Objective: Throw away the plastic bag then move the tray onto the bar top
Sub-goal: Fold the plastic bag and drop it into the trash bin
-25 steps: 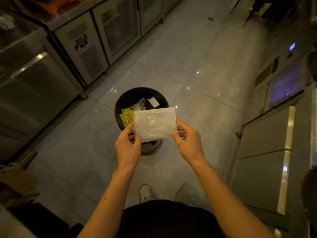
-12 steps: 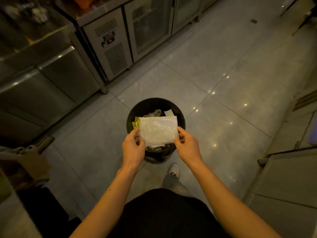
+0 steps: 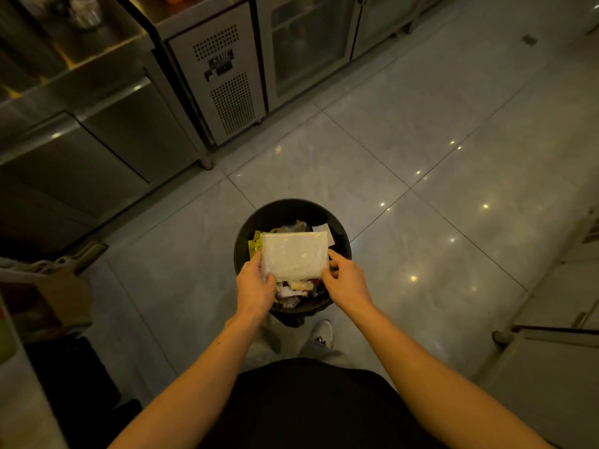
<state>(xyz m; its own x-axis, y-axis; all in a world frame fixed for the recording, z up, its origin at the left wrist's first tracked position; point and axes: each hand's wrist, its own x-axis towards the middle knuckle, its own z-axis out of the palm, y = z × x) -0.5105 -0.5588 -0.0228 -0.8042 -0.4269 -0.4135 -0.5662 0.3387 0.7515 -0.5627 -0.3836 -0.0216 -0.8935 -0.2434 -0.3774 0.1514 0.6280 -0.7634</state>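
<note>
A clear, flat plastic bag (image 3: pixel 294 256) hangs right over the mouth of a round black trash bin (image 3: pixel 241 233) on the floor. My left hand (image 3: pixel 254 286) pinches the bag's lower left corner. My right hand (image 3: pixel 344 280) pinches its lower right corner. The bin holds yellow packets and other scraps, partly hidden under the bag. No tray is in sight.
Steel under-counter fridges (image 3: pixel 227 76) line the far left side, with a steel cabinet (image 3: pixel 107 140) beside them. Another counter unit (image 3: pixel 551 361) stands at the right. A brown box (image 3: pixel 61 296) sits at the left. My shoe (image 3: pixel 322 332) is just behind the bin.
I have stepped closer to the bin, and both hands have lowered the bag until it sits directly over the bin's opening.
</note>
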